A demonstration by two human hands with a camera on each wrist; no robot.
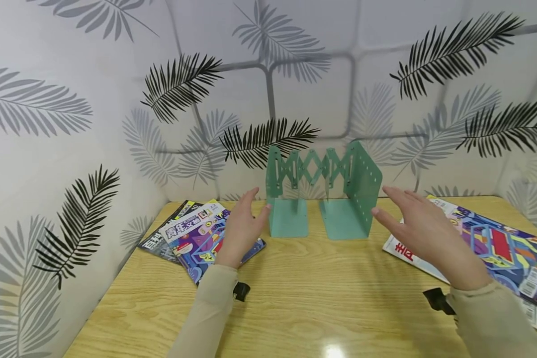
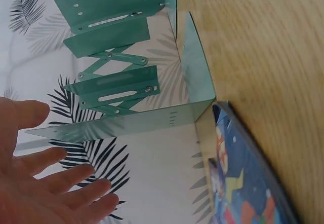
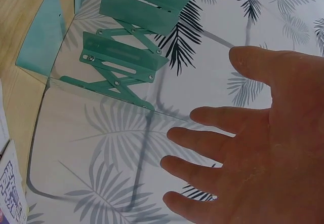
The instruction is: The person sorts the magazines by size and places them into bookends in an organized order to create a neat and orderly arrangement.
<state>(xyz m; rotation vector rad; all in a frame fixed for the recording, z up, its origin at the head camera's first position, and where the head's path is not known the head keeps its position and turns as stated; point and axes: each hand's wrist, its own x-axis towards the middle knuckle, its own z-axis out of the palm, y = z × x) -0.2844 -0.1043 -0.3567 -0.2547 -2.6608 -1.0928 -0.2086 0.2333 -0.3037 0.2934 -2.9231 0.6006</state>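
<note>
A green metal expandable bookend (image 1: pixel 313 169) stands upright near the back of the table, its scissor lattice joining two end plates with flat feet. My left hand (image 1: pixel 243 229) is just left of its left plate, fingers spread and holding nothing. In the left wrist view the left fingers (image 2: pixel 83 183) are straight beside the plate. On the other side, my right hand (image 1: pixel 429 231) reaches toward the right plate, thumb and fingers extended, palm bare. The right wrist view shows a gap between the right fingers (image 3: pixel 187 171) and the bookend (image 3: pixel 119 69).
Overlapping magazines (image 1: pixel 192 238) lie on the left of the wooden table (image 1: pixel 313 298), partly behind my left hand. More magazines (image 1: pixel 501 248) lie on the right, under my right forearm in view. A leaf-patterned wall covering (image 1: pixel 313 99) rises behind the bookend.
</note>
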